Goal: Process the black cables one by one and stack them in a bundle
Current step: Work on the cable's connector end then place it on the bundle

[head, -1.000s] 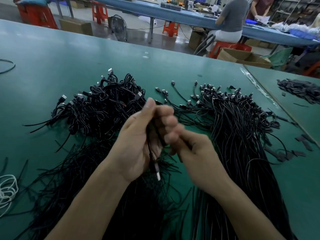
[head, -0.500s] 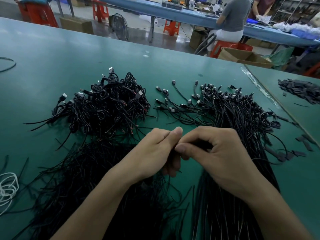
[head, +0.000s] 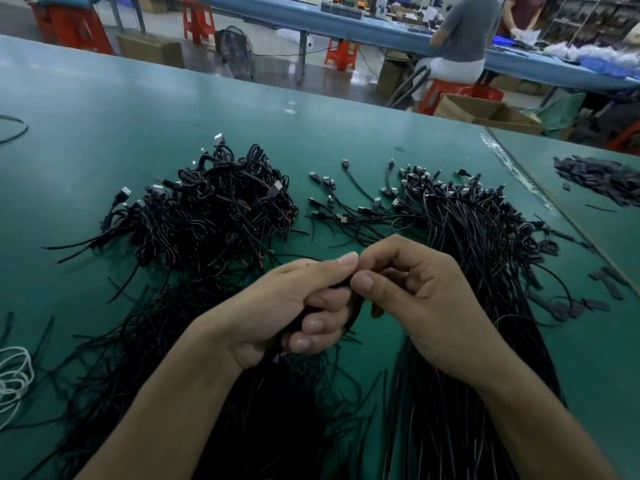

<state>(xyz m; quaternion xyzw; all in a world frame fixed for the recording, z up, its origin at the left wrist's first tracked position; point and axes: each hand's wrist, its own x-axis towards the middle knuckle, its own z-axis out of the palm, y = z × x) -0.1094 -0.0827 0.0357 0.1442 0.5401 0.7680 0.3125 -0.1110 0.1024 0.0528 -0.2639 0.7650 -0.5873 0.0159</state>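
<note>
Both hands meet at frame centre, low over the table. We note the left hand with its fingers curled round a black cable, which shows only as a short dark arc between fist and right thumb. The right hand pinches the same cable narrowly between thumb and forefinger, its other fingers bent loosely behind. Compared with a second back, the hands now sit lower and nearer us. The plug end that hung below the left fist is no longer in view. Compared with half a second back, the left palm is rolled upward, so its fingertips now face the camera and the cable arc shows. We read this as the cable being folded into a small coil inside the left fist, with that step nearly complete but not released. We cannot tell how many turns the fist holds. The coiled heap lies upper left of centre, well apart from the hands. The straight heap runs down the right side, passing under the right forearm. Loose strands spread across the lower left. We judge that the coil should next go onto the coiled heap. The risk is that it springs open once the pinch lets go.
</note>
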